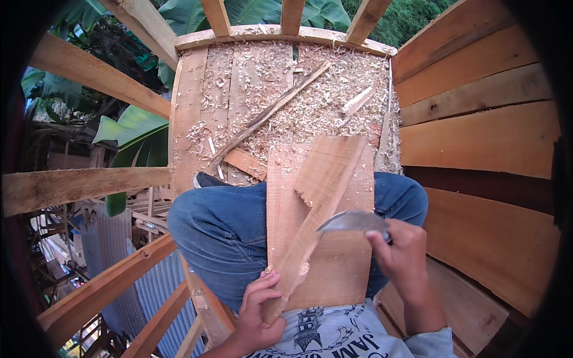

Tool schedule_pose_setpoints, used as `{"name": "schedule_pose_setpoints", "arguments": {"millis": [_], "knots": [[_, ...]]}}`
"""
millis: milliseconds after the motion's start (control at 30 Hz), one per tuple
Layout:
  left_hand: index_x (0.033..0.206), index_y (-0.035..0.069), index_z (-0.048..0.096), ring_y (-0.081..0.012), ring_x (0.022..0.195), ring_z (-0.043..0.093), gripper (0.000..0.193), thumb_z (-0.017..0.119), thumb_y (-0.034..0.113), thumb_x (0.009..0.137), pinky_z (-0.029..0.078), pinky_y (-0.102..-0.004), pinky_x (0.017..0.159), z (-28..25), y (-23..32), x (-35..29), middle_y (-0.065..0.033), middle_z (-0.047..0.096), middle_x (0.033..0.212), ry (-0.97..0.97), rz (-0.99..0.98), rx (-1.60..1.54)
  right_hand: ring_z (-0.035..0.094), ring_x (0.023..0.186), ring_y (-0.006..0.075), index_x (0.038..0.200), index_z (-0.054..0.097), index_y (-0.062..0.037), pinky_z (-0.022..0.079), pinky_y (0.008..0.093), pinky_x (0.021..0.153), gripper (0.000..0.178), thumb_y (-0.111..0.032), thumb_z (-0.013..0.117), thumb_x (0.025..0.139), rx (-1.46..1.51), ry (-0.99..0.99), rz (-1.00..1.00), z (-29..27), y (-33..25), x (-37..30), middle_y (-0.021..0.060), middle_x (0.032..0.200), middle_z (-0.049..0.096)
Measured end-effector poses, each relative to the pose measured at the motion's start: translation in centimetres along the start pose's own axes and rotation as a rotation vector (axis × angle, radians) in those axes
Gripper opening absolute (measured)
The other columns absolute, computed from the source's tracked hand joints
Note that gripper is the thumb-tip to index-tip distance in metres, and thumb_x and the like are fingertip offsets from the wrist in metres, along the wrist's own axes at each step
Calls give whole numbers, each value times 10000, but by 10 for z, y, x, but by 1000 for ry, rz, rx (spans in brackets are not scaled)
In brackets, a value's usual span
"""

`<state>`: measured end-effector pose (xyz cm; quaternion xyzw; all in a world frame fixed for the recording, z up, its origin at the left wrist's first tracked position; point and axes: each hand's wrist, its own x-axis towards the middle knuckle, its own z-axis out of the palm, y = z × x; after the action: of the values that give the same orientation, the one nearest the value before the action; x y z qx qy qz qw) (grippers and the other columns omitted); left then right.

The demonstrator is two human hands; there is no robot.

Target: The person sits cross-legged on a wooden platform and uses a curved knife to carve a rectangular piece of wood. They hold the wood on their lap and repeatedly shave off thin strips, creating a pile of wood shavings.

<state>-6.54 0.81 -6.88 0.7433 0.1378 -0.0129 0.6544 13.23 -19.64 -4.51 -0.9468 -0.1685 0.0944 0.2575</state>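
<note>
Across my lap lies a flat wooden board (340, 268), and on it rests a carved piece of wood (325, 173), wide at the far end and narrowing toward me. My left hand (262, 301) grips its narrow near end. In my right hand (403, 253) is a knife with a curved blade (352, 221), its handle mostly covered by my fingers. The blade points left, its tip at the right edge of the carved piece; whether it touches cannot be told. Rough, freshly cut wood shows along that edge near my left hand.
Wood shavings (262, 77) cover the plank floor ahead. A long stick (271, 113), a short split piece (358, 102) and a reddish offcut (246, 163) lie there. A plank wall (477, 140) rises at the right; slatted rails (89, 188) stand at the left, with corrugated sheets (158, 298) below.
</note>
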Motion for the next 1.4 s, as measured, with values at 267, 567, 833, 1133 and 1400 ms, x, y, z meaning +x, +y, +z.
{"name": "schedule_pose_setpoints", "arguments": {"millis": [267,567,833,1133,1400], "knots": [[1138,4,472,-358,1320,433,518,578,-95,640,253,-508,1147,-3,-4,3,-224,485,1304,0,2,-84,551,444,248,555,487,-85,423,347,412,572,-578,707,745,-113,-107,-277,29,-16,0,81,507,504],[1149,-11,480,-356,1342,413,514,567,-107,652,257,-472,1146,-5,-8,2,-240,465,1333,4,4,-101,529,448,285,542,482,-53,408,369,429,600,-567,708,757,-154,42,-199,28,-5,12,110,502,491],[1137,-13,486,-350,1342,416,496,564,-96,654,282,-441,1139,-5,-7,2,-235,474,1316,9,-16,-131,580,521,344,587,557,-24,445,406,490,521,-467,695,824,-79,117,1,4,2,22,162,550,544],[1131,-20,488,-346,1333,428,509,566,-106,635,275,-445,1141,-2,-7,3,-237,481,1318,24,4,-88,551,435,245,524,486,-81,394,342,401,601,-602,709,725,-195,27,-223,21,-10,19,82,486,495],[1129,-16,489,-350,1329,433,499,574,-97,644,284,-441,1137,-2,-11,-1,-237,483,1318,30,2,-85,572,528,379,595,557,9,427,432,481,591,-518,647,850,-199,200,178,16,32,45,185,545,545]]}}
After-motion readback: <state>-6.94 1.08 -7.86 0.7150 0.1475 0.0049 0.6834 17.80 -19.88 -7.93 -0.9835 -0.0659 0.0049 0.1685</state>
